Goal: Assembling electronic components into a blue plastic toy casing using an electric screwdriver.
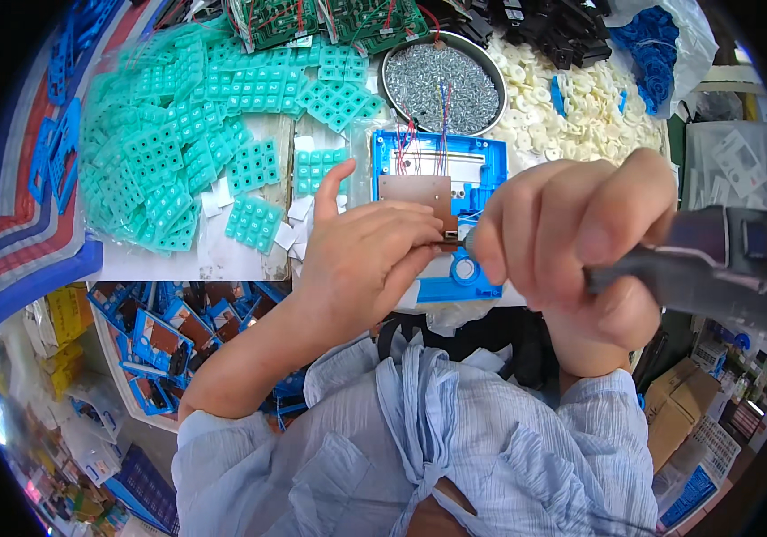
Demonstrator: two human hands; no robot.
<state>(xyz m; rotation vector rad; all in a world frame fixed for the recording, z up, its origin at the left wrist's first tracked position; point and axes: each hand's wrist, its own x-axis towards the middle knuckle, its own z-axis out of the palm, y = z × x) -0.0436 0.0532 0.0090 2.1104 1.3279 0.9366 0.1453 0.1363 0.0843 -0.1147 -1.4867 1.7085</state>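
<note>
Centre of frame: blue plastic housing (pixel 473 170) lies flat on the white work surface (pixel 222 259), a brown circuit board (pixel 415 192) seated in its left half, thin red and blue wires (pixel 441 125) rising from its top edge. Left hand (pixel 361 255) rests on the housing's lower left, fingers pressed together over the board's lower edge, thumb sticking up and apart. Right hand (pixel 571 237), centre right, fingers curled tight around a grey powered screwdriver (pixel 706 264) whose body runs off to the right edge; its tip (pixel 466 240) meets the housing at the board's lower right corner, just beside the left fingertips. Upper centre: round metal tray of screws (pixel 441 85). Upper left: heap of teal rubber keypads (pixel 186 134). Upper right: pile of white plastic pieces (pixel 580 107). Top edge: green circuit boards (pixel 312 18). Lower left, below the table: bin of blue assembled units (pixel 168 340).
</note>
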